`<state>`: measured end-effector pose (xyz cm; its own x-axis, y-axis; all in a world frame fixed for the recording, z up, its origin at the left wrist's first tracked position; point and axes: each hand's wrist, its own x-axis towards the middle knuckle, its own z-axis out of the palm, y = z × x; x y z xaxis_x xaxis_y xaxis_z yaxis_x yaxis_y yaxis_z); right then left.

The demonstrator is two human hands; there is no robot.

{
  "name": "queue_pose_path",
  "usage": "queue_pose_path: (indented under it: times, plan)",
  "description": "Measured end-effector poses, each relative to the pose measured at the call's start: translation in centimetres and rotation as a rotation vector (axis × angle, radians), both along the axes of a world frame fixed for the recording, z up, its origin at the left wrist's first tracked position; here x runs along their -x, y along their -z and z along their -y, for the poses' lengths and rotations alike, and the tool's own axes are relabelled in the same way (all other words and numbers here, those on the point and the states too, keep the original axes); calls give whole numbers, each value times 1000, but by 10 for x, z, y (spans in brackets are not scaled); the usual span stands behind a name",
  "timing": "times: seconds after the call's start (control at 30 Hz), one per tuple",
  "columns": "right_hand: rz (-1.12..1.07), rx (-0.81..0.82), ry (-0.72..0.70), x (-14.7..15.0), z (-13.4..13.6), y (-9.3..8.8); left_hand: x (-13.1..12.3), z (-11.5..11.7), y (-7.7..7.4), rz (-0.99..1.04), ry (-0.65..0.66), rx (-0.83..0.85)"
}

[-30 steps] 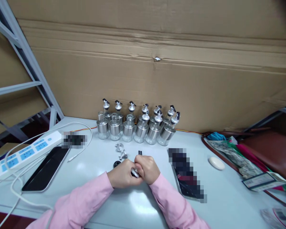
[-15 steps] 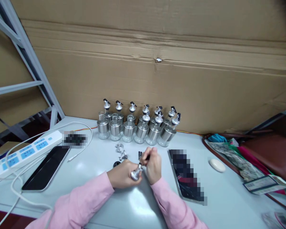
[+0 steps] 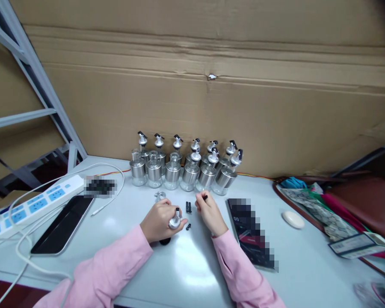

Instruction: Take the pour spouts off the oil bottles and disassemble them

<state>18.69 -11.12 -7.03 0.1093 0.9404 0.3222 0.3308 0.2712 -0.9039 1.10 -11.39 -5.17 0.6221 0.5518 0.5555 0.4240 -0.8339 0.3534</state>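
Observation:
My left hand point(image 3: 158, 221) is closed around a silver bottle pourer point(image 3: 174, 221), its narrow black-tipped end pointing up. To its right, my right hand point(image 3: 211, 215) pinches a small black piece point(image 3: 205, 197), mostly covered by the fingers. Between the hands lie several slim black levers point(image 3: 188, 207) and some tiny black bits point(image 3: 188, 227). Under my left hand a round black part point(image 3: 164, 241) is partly hidden. Just beyond that hand is a loose silver fitting point(image 3: 161, 195).
Two rows of glass bottles with steel bands point(image 3: 172, 173) stand along the cardboard; most carry pourers, while three front-left ones have bare necks. At left are a power strip point(image 3: 35, 205) and a dark tablet point(image 3: 64, 224). A phone point(image 3: 252, 235) and white oval object point(image 3: 293, 219) lie right.
My hands have moved apart. The left, with the pourer, shifted left and slightly up; the right moved slightly right. Tiny black bits between them are now uncovered.

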Motion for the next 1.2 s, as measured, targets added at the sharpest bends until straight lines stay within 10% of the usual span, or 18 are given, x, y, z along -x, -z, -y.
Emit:
queue_pose_path:
  times: [0.37, 1.2]
  plan:
    - [352, 94, 38, -6, 3, -3, -2, 5, -5, 300, 43, -239]
    - [779, 161, -13, -7, 5, -1, 4, -6, -4, 211, -48, -251]
